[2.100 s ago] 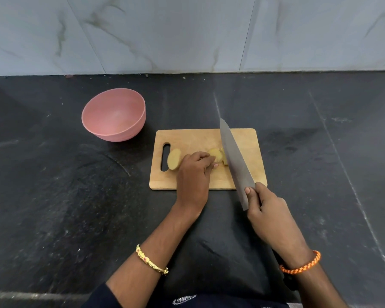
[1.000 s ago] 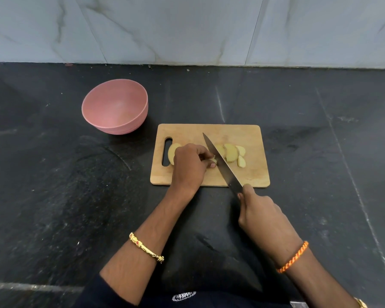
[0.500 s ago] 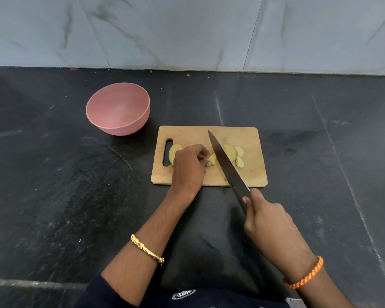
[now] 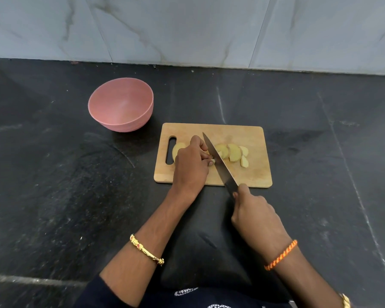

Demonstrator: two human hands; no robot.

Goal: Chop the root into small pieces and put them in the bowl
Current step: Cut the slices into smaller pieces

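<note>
My biggest worry is my own fingers. My left hand (image 4: 190, 165) sits on the root (image 4: 177, 150), and my curled fingertips (image 4: 211, 161) are right next to the knife (image 4: 220, 165). If the blade slides to the left, or the root rolls under my hand, I could get cut. The blade is long and slants across the wooden board (image 4: 253, 134), so a wobble at the handle would swing the tip a lot. The slices (image 4: 233, 152) could also stick to the blade, or get pushed off the right side of the board onto the black counter (image 4: 53, 174).

My left hand comes in from the near side with the wrist low. The fingers are curled over the root and hold it down tight. Most of the root is hidden under my hand. Only its left end peeks out, beside the hole in the board.

My right hand (image 4: 253, 212) is near me, just off the near edge of the board. It is wrapped tight around the knife handle, and one finger reaches up onto the blade. The tip points away from me and a bit left. I think the edge is down in the root, but my hand hides that spot.

A few cut slices lie in a row to the right of the blade. They look too big, so they need more chopping. The pink bowl (image 4: 120, 125) sits far and left of the board, and I see no pieces in it.
</note>
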